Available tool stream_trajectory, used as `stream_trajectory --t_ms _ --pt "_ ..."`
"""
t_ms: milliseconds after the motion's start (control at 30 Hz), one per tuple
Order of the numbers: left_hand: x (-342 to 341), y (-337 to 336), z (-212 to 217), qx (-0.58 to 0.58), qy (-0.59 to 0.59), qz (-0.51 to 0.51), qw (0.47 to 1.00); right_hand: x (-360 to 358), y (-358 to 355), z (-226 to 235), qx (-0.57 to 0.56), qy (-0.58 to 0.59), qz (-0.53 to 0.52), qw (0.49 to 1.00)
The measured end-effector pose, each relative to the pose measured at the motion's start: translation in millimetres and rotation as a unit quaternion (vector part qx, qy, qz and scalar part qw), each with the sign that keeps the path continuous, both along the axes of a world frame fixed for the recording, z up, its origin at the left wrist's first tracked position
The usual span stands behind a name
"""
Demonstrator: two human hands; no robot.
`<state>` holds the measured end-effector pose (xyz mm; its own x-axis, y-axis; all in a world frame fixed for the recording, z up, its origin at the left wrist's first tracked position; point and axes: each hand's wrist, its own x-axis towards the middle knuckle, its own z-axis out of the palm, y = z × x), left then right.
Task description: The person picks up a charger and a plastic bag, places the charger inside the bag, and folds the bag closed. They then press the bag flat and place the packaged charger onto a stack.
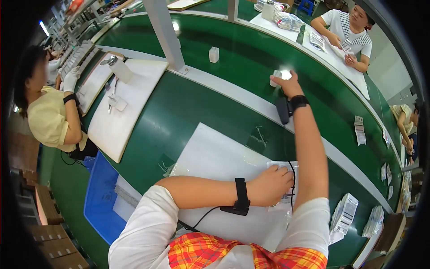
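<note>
My right hand stretches out over the far green conveyor, its fingers apart. Its thumb side is at a small whitish translucent box there; I cannot make out a grip around it. A second such box stands upright farther left on the conveyor. My left hand lies over a clear plastic packet with printed paper, fingers bent and pressed down on it. The packet is on a white board in front of me, and my left hand partly covers it. Both wrists wear black straps with small black devices.
A grey metal rail and post run between my board and the conveyor. Stacked packets lie at right, a blue bin at lower left. A bottle stands on the left board. Co-workers sit left and across.
</note>
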<state>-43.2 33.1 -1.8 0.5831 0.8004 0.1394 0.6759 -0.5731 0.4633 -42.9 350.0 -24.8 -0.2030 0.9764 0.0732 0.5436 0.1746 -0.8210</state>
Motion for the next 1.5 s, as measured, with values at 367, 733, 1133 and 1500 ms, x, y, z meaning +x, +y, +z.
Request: stream_trajectory --t_ms 367,733,1133,1500 --pt "-8.9 -17.7 17.1 -0.006 0.086 0.011 0.996 89.4 -136.0 73.1 -0.245 0.425 0.214 0.845" --pt "-2.8 -7.1 3.9 0.034 0.048 0.085 0.995 206.5 -330.1 40.1 0.121 -0.115 0.208 0.964" --pt "-8.9 -30.3 -1.5 0.013 0.012 0.142 0.990 175.8 -313.3 30.3 0.116 -0.142 0.193 0.964" --pt "-63.2 -9.9 26.5 -0.261 -0.446 0.037 0.855 178.5 -294.6 60.3 -0.193 0.344 0.193 0.899"
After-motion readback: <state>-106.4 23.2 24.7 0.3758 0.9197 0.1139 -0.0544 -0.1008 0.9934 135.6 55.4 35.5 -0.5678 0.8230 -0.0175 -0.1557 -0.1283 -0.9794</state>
